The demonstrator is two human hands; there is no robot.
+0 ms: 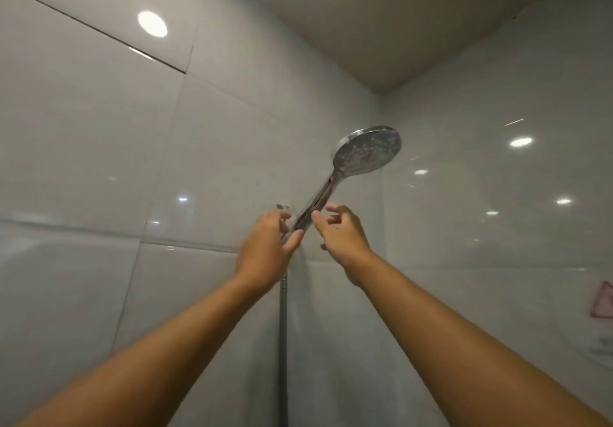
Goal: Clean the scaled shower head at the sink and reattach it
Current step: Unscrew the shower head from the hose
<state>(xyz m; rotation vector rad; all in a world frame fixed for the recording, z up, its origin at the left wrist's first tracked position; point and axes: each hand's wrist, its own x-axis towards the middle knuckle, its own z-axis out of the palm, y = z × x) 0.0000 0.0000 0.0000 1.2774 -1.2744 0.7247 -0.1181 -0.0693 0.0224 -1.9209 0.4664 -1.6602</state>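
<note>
The tiled wall (205,148) is carrying a chrome bracket (282,208), mostly hidden behind a hand. The shower head (366,149) is sitting in it, slanting toward 1 o'clock, while 1 hose (284,297) is hanging toward 6 o'clock against the tiles.

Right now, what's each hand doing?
Left hand: open, fingers at the shower handle's base.
Right hand: open, fingertips just beside it.

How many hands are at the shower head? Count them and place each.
2. Left hand at the handle's base by the wall bracket; right hand just right of the shower head handle.
</note>
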